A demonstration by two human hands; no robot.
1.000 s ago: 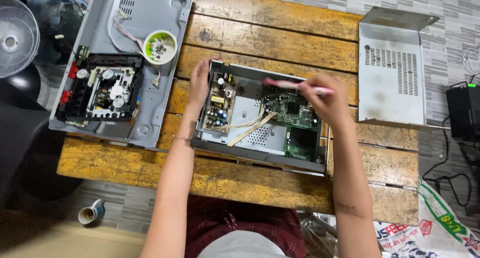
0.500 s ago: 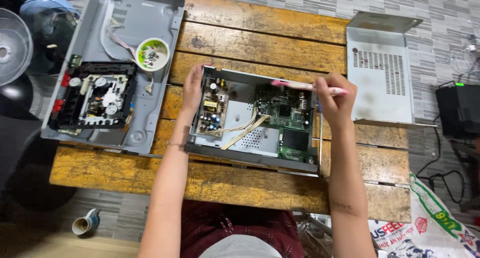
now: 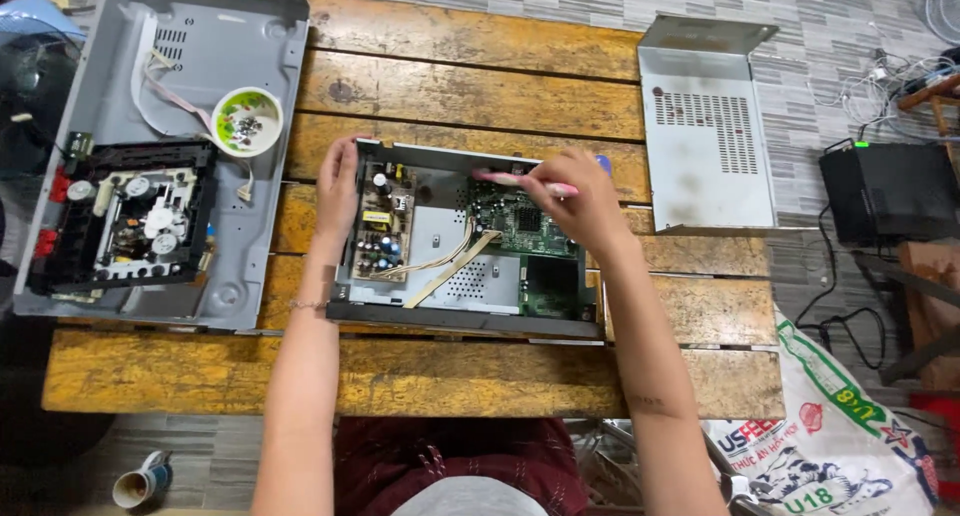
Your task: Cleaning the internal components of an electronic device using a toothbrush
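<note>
Weathered wooden plank worktop (image 3: 480, 96) carries the open grey metal player chassis (image 3: 465, 241), lying flat at its middle. I see my left hand (image 3: 337, 181) gripping the chassis's left wall, fingers curled over its edge. My right hand (image 3: 580, 201) pinches a slim pink-handled tool (image 3: 520, 181), its tip over the green circuit board (image 3: 520, 221). My worry: a slip could scrape components or snag the beige ribbon cable (image 3: 450, 266) just beside it.

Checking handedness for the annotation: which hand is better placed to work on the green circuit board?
Right. The right hand holds a pink slender tool over the green circuit board; the left hand only grips the open grey metal chassis edge.
</note>
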